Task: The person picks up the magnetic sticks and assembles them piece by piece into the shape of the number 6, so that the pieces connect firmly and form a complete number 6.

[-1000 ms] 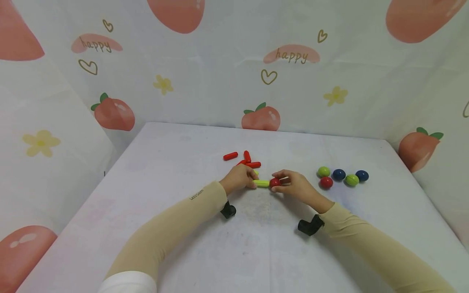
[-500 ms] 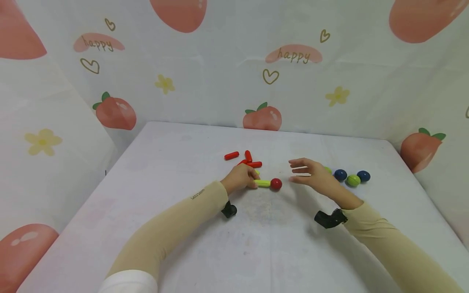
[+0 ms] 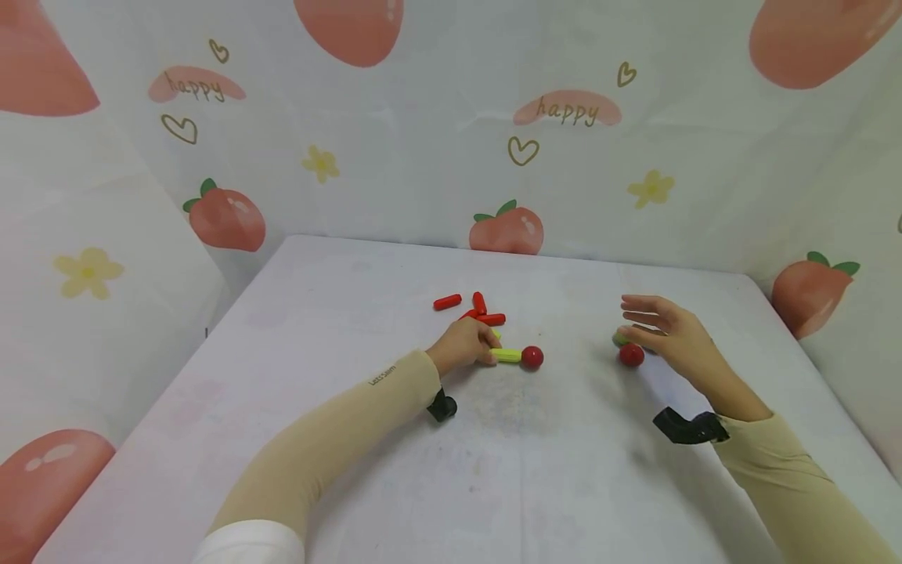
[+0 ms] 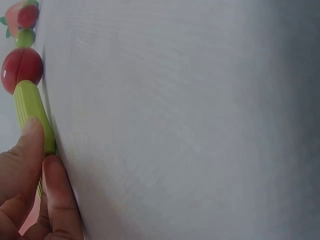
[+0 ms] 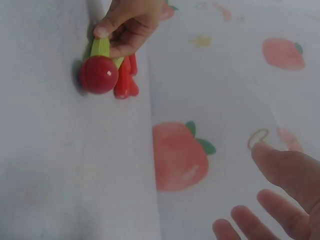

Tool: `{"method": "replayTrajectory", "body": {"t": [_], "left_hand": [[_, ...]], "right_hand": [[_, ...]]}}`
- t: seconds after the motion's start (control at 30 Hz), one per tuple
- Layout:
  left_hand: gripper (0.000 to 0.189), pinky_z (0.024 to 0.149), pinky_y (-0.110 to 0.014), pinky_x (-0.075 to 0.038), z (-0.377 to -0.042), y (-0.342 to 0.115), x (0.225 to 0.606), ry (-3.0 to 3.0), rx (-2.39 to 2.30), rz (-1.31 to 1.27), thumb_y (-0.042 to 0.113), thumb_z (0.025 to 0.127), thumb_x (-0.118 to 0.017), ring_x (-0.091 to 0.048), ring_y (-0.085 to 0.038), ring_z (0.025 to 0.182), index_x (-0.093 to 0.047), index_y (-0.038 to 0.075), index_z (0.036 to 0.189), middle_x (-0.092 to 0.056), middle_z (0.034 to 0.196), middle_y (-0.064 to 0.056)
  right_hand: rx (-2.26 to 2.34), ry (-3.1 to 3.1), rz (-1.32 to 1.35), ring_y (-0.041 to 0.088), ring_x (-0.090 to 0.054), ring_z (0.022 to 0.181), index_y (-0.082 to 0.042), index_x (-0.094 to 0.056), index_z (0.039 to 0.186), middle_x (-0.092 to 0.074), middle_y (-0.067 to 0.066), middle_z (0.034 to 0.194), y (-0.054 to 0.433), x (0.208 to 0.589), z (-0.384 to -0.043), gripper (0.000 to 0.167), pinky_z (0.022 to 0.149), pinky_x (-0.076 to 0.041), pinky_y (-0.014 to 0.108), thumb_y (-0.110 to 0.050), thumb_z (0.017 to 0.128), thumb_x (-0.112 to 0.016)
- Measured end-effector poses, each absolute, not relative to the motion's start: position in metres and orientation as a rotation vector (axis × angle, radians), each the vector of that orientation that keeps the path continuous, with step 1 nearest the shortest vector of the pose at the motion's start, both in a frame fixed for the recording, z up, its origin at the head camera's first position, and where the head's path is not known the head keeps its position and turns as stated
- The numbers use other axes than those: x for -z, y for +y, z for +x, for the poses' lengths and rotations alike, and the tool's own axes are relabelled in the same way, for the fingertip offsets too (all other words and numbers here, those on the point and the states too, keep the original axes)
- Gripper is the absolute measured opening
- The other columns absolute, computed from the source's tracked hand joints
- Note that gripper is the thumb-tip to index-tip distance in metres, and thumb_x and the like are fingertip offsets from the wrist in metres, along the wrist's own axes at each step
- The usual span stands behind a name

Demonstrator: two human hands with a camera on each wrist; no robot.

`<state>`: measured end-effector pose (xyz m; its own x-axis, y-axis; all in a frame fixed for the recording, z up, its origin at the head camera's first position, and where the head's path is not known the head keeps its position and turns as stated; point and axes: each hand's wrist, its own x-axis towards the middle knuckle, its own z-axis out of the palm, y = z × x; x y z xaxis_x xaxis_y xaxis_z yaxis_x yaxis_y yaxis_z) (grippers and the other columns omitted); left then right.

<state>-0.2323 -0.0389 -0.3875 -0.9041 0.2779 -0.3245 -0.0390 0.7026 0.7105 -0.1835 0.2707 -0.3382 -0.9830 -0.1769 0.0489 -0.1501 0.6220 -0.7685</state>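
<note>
My left hand (image 3: 461,345) pinches a ridged yellow-green stick (image 3: 507,356) between thumb and fingers, low over the table. At the stick's far end sits a glossy red ball (image 3: 532,358), its seam showing in the left wrist view. Another yellow-green stick (image 5: 119,61) lies partly hidden behind the left hand. Over the group of balls at the right hovers my right hand (image 3: 672,341), fingers spread and nothing held. Just below its fingertips are a second red ball (image 3: 631,356) and a green ball (image 3: 620,338), partly covered by the hand.
Several red sticks (image 3: 491,319) lie behind the left hand, with one red stick (image 3: 447,302) apart to the left. The white table (image 3: 395,493) ends at a patterned cloth backdrop (image 3: 409,141). Other balls at the right are hidden by the right hand.
My right hand has let go of the red ball at the stick's end and moved right, over the other balls. The left hand has kept its hold on the stick.
</note>
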Motion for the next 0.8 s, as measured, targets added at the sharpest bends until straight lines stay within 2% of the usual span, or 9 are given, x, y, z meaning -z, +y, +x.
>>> {"method": "replayTrajectory", "body": {"t": [0.07,0.13,0.17,0.27,0.4,0.57,0.63,0.73,0.8], "left_hand": [[0.016,0.072,-0.021,-0.046,-0.232,-0.039,0.388,2.5,-1.059,0.182,0.012,0.077,-0.075,-0.053,-0.014,0.088,-0.072,0.015,0.093,-0.064,0.088,0.0],[0.016,0.072,-0.021,-0.046,-0.231,-0.039,0.387,2.501,-1.059,0.181,0.012,0.077,-0.075,-0.053,-0.014,0.088,-0.072,0.015,0.093,-0.064,0.088,0.0],[0.016,0.072,-0.021,-0.046,-0.231,-0.038,0.387,2.502,-1.058,0.18,0.012,0.077,-0.075,-0.053,-0.014,0.088,-0.072,0.015,0.093,-0.064,0.088,0.0],[0.016,0.072,-0.022,-0.046,-0.231,-0.038,0.388,2.502,-1.056,0.175,0.012,0.077,-0.075,-0.053,-0.014,0.088,-0.072,0.015,0.093,-0.064,0.089,0.001],[0.016,0.072,-0.021,-0.046,-0.231,-0.038,0.388,2.502,-1.056,0.178,0.013,0.078,-0.075,-0.053,-0.014,0.087,-0.072,0.016,0.093,-0.064,0.089,0.001],[0.017,0.072,-0.021,-0.045,-0.232,-0.039,0.389,2.507,-1.063,0.191,0.012,0.077,-0.075,-0.053,-0.014,0.088,-0.072,0.016,0.093,-0.064,0.091,0.001],[0.017,0.071,-0.021,-0.046,-0.232,-0.039,0.389,2.505,-1.066,0.192,0.012,0.077,-0.076,-0.053,-0.014,0.088,-0.072,0.016,0.093,-0.065,0.091,0.001],[0.017,0.072,-0.021,-0.046,-0.233,-0.04,0.389,2.5,-1.073,0.196,0.012,0.076,-0.076,-0.053,-0.014,0.088,-0.072,0.015,0.093,-0.065,0.09,0.001],[0.017,0.072,-0.021,-0.046,-0.233,-0.04,0.389,2.497,-1.074,0.195,0.012,0.076,-0.076,-0.053,-0.014,0.088,-0.072,0.015,0.093,-0.065,0.089,0.0]], "right_hand": [[1.352,2.826,-0.278,-0.017,-0.051,0.102,-0.011,-0.047,0.133,-0.054,-0.022,0.115,0.277,0.344,-0.181,0.052,0.076,-0.043,0.005,-0.032,0.088,-0.064],[1.36,2.846,-0.264,-0.021,-0.048,0.1,-0.01,-0.047,0.132,-0.05,-0.03,0.11,0.282,0.351,-0.179,0.052,0.075,-0.042,0.004,-0.033,0.088,-0.063],[1.356,2.855,-0.253,-0.021,-0.048,0.1,-0.009,-0.048,0.132,-0.051,-0.029,0.11,0.285,0.353,-0.178,0.052,0.075,-0.042,0.003,-0.033,0.088,-0.063],[1.313,2.879,-0.196,-0.022,-0.046,0.1,-0.008,-0.048,0.132,-0.058,-0.01,0.121,0.291,0.361,-0.174,0.055,0.075,-0.041,0.001,-0.037,0.087,-0.064],[1.23,2.893,-0.119,-0.021,-0.044,0.097,-0.009,-0.048,0.132,-0.054,0.016,0.132,0.296,0.37,-0.171,0.059,0.073,-0.038,0.002,-0.042,0.087,-0.063],[1.258,2.876,-0.13,-0.021,-0.044,0.093,-0.004,-0.049,0.13,-0.054,0.022,0.129,0.296,0.38,-0.169,0.057,0.074,-0.039,0.0,-0.038,0.087,-0.063],[1.291,2.872,-0.165,-0.023,-0.045,0.093,-0.002,-0.05,0.128,-0.057,0.019,0.125,0.296,0.383,-0.168,0.054,0.075,-0.039,-0.002,-0.034,0.087,-0.065],[1.346,2.863,-0.221,-0.024,-0.047,0.093,0.002,-0.052,0.124,-0.061,0.002,0.115,0.295,0.387,-0.169,0.05,0.078,-0.04,-0.003,-0.028,0.086,-0.067],[1.353,2.863,-0.243,-0.025,-0.046,0.094,0.004,-0.053,0.122,-0.06,0.001,0.114,0.295,0.389,-0.17,0.049,0.078,-0.041,-0.003,-0.025,0.086,-0.067]]}}
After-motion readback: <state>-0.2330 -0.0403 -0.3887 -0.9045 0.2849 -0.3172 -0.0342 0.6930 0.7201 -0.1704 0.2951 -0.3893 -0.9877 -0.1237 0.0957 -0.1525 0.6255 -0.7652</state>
